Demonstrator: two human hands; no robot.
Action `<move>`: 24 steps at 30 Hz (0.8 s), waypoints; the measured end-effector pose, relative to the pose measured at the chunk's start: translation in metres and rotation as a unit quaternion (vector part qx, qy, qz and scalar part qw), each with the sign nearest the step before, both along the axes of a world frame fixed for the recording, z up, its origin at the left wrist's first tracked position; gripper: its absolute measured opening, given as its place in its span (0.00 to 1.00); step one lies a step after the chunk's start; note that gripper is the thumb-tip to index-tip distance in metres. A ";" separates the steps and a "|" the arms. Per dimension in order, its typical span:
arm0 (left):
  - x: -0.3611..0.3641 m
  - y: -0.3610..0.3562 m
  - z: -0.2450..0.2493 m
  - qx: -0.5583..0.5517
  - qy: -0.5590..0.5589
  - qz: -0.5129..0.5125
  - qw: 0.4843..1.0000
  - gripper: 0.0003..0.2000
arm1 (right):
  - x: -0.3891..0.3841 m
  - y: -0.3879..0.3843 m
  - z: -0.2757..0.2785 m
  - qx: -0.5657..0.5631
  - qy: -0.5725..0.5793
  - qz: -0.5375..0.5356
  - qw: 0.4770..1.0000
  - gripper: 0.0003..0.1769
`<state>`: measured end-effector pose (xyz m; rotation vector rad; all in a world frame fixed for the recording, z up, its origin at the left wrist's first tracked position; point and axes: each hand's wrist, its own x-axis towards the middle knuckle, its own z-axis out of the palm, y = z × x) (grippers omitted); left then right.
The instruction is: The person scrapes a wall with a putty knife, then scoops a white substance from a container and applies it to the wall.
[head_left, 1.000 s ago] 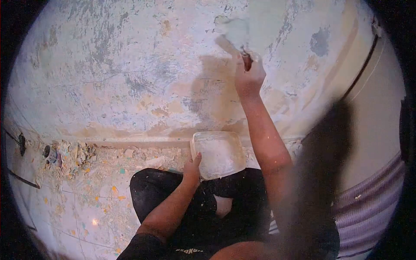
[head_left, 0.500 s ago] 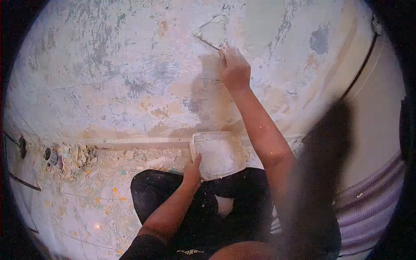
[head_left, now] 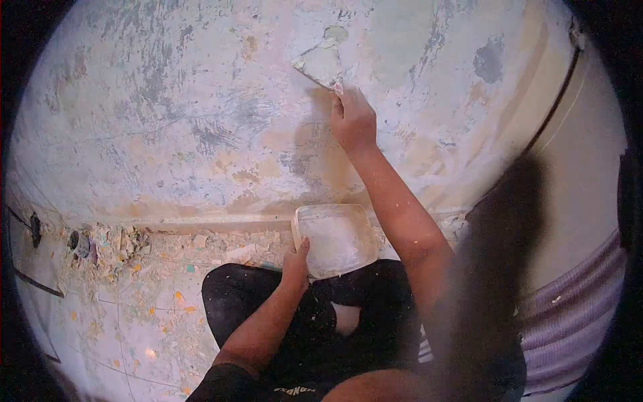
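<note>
My right hand is closed round the handle of a putty knife, whose wide triangular blade is against or very near the patchy, scraped wall. Just above the blade shows a small grey-green patch on the wall. Down by my lap, my left hand grips the left side of a rounded square plastic tub, thumb over the rim. A whitish layer coats the inside of the tub. Its underside is hidden.
Scraped-off flakes and rubble lie along the wall's foot and over the tiled floor. A pipe stub stands among them at left. Dark cable runs down the right side, near ribbed purple material. My crossed legs are below the tub.
My right hand and the putty knife have moved down and slightly left on the wall, uncovering the grey-green patch. The left hand and tub are nearly still.
</note>
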<state>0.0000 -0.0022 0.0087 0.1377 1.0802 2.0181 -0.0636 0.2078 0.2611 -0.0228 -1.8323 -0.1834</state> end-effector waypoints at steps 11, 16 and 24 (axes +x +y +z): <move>0.001 -0.002 0.006 0.009 -0.012 -0.011 1.000 0.26 | -0.003 -0.006 0.018 -0.016 -0.039 -0.111 0.993 0.14; 0.002 0.002 -0.007 0.045 -0.040 0.001 0.998 0.24 | -0.007 -0.007 0.016 -0.042 -0.092 -0.147 0.984 0.15; 0.006 0.000 0.003 0.017 0.008 -0.006 1.000 0.23 | -0.005 -0.009 0.014 -0.044 -0.115 -0.162 0.979 0.16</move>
